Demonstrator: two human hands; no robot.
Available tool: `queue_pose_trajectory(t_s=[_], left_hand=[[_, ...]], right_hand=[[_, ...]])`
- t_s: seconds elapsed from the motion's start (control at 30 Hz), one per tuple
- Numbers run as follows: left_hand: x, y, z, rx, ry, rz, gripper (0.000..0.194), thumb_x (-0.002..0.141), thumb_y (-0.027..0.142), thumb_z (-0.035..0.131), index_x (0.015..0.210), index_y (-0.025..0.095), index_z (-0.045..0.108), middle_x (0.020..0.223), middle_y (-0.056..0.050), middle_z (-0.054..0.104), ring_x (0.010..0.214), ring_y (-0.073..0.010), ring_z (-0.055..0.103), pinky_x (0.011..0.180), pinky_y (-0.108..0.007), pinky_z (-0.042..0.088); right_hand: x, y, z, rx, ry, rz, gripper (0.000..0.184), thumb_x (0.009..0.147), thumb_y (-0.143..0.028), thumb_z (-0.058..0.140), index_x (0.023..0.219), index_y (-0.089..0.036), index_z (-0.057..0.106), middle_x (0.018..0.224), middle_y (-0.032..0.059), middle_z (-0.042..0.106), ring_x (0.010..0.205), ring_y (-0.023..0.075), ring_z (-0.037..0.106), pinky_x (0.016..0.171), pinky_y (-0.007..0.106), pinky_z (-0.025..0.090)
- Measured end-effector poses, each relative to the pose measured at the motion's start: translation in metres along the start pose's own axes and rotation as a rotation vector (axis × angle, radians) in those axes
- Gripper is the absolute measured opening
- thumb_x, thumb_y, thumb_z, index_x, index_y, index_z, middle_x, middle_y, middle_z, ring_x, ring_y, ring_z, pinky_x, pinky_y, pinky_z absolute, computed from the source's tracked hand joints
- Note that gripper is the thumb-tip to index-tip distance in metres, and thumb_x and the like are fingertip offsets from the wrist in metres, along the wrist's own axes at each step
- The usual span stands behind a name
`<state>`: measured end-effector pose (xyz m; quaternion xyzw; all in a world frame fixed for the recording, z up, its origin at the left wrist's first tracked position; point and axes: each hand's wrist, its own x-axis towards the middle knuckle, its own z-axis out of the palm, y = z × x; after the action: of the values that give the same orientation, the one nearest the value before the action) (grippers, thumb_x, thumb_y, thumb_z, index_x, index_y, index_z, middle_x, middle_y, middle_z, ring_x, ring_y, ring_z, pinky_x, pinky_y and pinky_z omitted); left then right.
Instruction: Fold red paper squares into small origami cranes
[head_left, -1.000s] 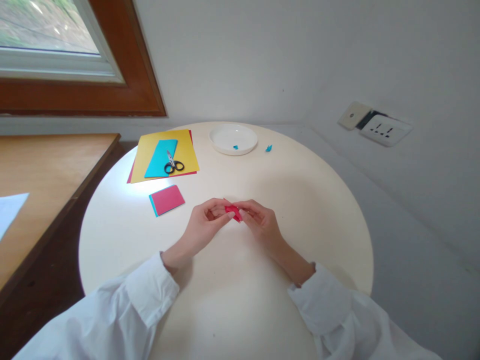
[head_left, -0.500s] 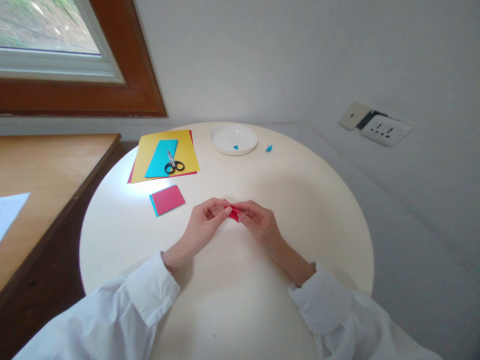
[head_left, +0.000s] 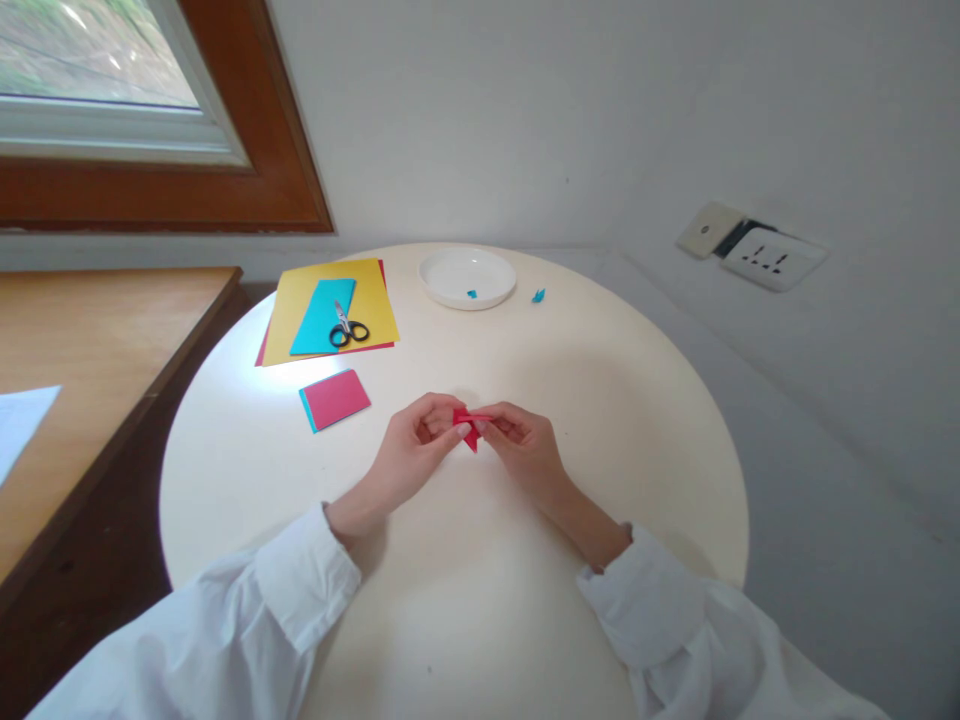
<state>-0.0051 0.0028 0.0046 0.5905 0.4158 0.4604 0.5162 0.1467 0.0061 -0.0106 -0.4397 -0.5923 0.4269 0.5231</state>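
Observation:
A small folded red paper (head_left: 470, 437) is held between my two hands above the middle of the round table. My left hand (head_left: 416, 437) pinches its left side between thumb and fingers. From the other side my right hand (head_left: 525, 446) pinches it too, thumb and fingertips closed on the paper. Parts of the folds are hidden behind the fingertips. To the left of my left hand lies a small stack of red and blue paper (head_left: 337, 400).
The white round table (head_left: 630, 430) carries yellow and red sheets (head_left: 379, 300), a blue paper (head_left: 319, 310) and black-handled scissors (head_left: 346, 330). Farther back stand a white plate (head_left: 466, 265) holding a blue paper piece (head_left: 472, 294), and a folded blue paper (head_left: 538, 296). A wooden desk (head_left: 112, 330) adjoins at left.
The red paper has turned slightly between my fingers, and its lower point now hangs a little lower. My left fingers shifted slightly; the other things stay put.

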Motion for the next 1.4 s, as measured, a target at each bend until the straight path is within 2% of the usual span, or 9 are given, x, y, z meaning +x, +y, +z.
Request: queue_pose_trajectory(t_s=[0.1,0.23,0.37,0.57,0.83,1.1,1.4], left_hand=[[0.0001,-0.0024,0.0003,-0.043,0.003,0.016,0.025,0.077,0.033,0.063,0.094,0.016,0.055,0.07,-0.003,0.067,0.067,-0.0149,0.063,0.06,-0.025,0.046],[0.0012,-0.0055,-0.0003,0.035,0.076,0.021,0.022,0.074,0.035,0.065,0.082,0.015,0.059,0.067,-0.003,0.066,0.061,-0.0136,0.06,0.055,-0.023,0.044],[0.0024,-0.006,-0.0015,0.055,0.09,0.029,0.018,0.072,0.033,0.066,0.077,0.015,0.063,0.069,-0.003,0.066,0.061,-0.0128,0.058,0.055,-0.022,0.044],[0.0027,-0.0044,-0.0028,0.085,0.123,0.051,0.014,0.069,0.029,0.067,0.075,0.016,0.067,0.067,-0.003,0.067,0.06,-0.0132,0.057,0.056,-0.023,0.044],[0.0024,-0.0058,-0.0017,0.078,0.129,0.017,0.011,0.071,0.027,0.065,0.073,0.017,0.067,0.063,-0.001,0.066,0.055,-0.0117,0.055,0.053,-0.022,0.043],[0.0022,-0.0055,-0.0016,0.06,0.146,-0.01,0.014,0.071,0.028,0.067,0.072,0.015,0.061,0.056,0.002,0.058,0.049,-0.0084,0.048,0.047,-0.02,0.037],[0.0016,-0.0063,-0.0012,0.016,0.114,0.013,0.021,0.072,0.033,0.067,0.077,0.016,0.054,0.056,0.003,0.057,0.052,-0.0091,0.053,0.049,-0.019,0.038]], right_hand=[[0.0002,0.0003,-0.0003,-0.023,-0.004,0.001,0.01,0.075,-0.028,0.063,0.076,-0.02,0.068,0.076,0.0029,0.07,0.071,0.0154,0.064,0.066,0.028,0.052],[0.0,0.0001,-0.0003,-0.058,-0.004,-0.011,0.009,0.075,-0.026,0.062,0.077,-0.02,0.068,0.076,0.003,0.069,0.072,0.0154,0.063,0.067,0.028,0.051],[0.0002,0.0006,-0.0007,-0.095,0.003,-0.038,0.006,0.073,-0.022,0.063,0.077,-0.021,0.068,0.076,0.0024,0.067,0.072,0.0145,0.061,0.064,0.026,0.049],[0.0008,0.0056,-0.0013,-0.015,0.001,-0.1,0.008,0.073,-0.025,0.065,0.079,-0.024,0.069,0.086,0.0034,0.065,0.084,0.016,0.061,0.069,0.028,0.052],[0.0006,0.0027,-0.0008,-0.016,0.011,-0.05,0.008,0.073,-0.023,0.063,0.078,-0.022,0.07,0.082,0.0032,0.071,0.079,0.0165,0.065,0.074,0.03,0.053],[0.0001,0.001,-0.0002,-0.012,0.026,-0.024,0.006,0.071,-0.023,0.064,0.075,-0.02,0.069,0.078,0.0032,0.071,0.075,0.0166,0.065,0.07,0.03,0.053],[0.0011,-0.0007,0.0016,0.045,0.064,0.056,0.006,0.066,-0.025,0.068,0.068,-0.019,0.068,0.072,0.0031,0.069,0.069,0.016,0.063,0.068,0.029,0.052]])
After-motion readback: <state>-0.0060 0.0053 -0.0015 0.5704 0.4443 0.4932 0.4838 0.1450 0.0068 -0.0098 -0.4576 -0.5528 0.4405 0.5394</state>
